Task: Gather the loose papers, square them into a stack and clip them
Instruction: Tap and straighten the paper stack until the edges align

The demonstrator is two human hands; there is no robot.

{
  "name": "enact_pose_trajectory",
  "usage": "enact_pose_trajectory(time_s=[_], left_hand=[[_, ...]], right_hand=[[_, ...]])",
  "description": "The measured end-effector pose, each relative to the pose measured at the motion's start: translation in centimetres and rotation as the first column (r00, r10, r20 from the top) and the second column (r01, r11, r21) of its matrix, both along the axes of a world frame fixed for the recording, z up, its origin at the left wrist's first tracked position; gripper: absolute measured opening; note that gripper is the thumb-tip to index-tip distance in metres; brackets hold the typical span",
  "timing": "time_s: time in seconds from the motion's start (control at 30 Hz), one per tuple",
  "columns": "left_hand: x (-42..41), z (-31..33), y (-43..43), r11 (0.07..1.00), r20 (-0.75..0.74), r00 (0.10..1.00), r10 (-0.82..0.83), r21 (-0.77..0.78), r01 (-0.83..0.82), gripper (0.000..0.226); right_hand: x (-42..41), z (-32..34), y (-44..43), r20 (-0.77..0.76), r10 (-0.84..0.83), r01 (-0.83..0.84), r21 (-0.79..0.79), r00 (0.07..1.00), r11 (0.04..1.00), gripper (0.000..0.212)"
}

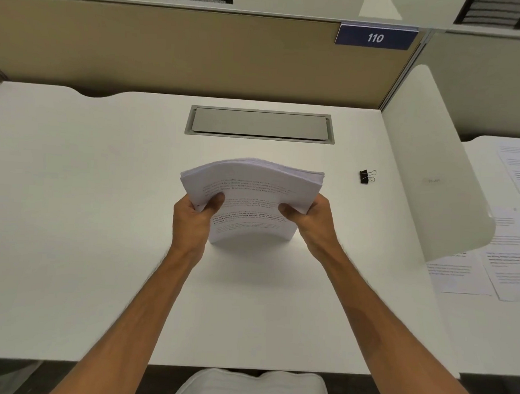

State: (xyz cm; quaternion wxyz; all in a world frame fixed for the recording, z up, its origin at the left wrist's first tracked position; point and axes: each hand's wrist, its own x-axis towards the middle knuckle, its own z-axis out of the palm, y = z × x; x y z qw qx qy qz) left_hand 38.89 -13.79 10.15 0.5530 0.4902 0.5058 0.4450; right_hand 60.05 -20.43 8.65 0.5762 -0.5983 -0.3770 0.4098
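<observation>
Head view: the paper stack [253, 196] stands on its lower edge at the middle of the white desk [103, 219], held between both hands. A black binder clip [367, 176] lies on the desk to the right of the stack, well apart from it, with nothing between the two. Beyond the stack a grey cable hatch [260, 124] is set flush in the desk, closed. A white side divider [426, 174] bounds the desk on the right; past it, printed sheets [513, 237] lie spread on the neighbouring desk. The left hand [192, 217] grips the stack's left edge, thumb across the front page. The right hand [308, 219] grips the right edge likewise. The stack is thick, bowed toward the camera, its printed text blurred; the top edges are fanned and not flush.
</observation>
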Motion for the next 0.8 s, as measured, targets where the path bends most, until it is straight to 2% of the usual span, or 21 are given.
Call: enact_pose_trajectory(time_s=[0.1, 0.23, 0.3, 0.4, 0.53, 0.57, 0.63, 0.7, 0.8], left_hand=[[-0.2, 0.2, 0.0, 0.998, 0.022, 0.998, 0.058, -0.017, -0.058, 0.022], [-0.9, 1.2, 0.6, 0.992, 0.125, 0.985, 0.117, -0.063, -0.11, 0.02], [-1.4, 1.9, 1.0, 0.988, 0.251, 0.958, 0.142, -0.098, -0.121, 0.02], [-1.5, 2.9, 1.2, 0.985, 0.405, 0.902, 0.149, -0.14, -0.1, 0.021], [-1.6, 2.9, 1.6, 0.976, 0.57, 0.81, 0.139, -0.216, -0.016, 0.03], [-1.4, 2.6, 1.6, 0.971, 0.6, 0.788, 0.14, -0.239, 0.01, 0.035], [-1.1, 2.1, 1.4, 0.96, 0.644, 0.752, 0.143, -0.276, 0.053, 0.047], [-0.8, 1.5, 0.9, 0.955, 0.672, 0.727, 0.14, -0.285, 0.079, 0.055], [-1.1, 0.7, 0.5, 0.954, 0.699, 0.706, 0.115, -0.275, 0.118, 0.055]], right_hand=[[1.0, -0.4, -0.2, -0.018, 0.017, -0.017, -0.013, 1.0, 1.0, 0.04], [2.5, -0.7, -1.3, -0.035, 0.029, -0.03, -0.05, 0.999, 0.998, 0.025], [3.1, -0.8, -2.2, -0.165, 0.028, -0.039, -0.062, 0.986, 0.997, 0.026], [3.1, -1.0, -3.3, -0.373, 0.049, -0.077, -0.059, 0.926, 0.995, 0.04], [1.2, -1.2, -4.0, -0.674, 0.025, -0.009, 0.027, 0.739, 1.0, 0.034], [0.7, -1.1, -4.0, -0.693, 0.035, -0.007, 0.043, 0.72, 0.999, 0.035], [-0.1, -0.5, -3.6, -0.672, 0.057, -0.006, 0.077, 0.738, 0.997, 0.041], [-0.5, 0.3, -3.2, -0.603, 0.034, 0.032, 0.097, 0.797, 0.995, 0.04], [0.0, 1.2, -2.9, -0.483, -0.058, 0.125, 0.108, 0.874, 0.986, 0.033]])
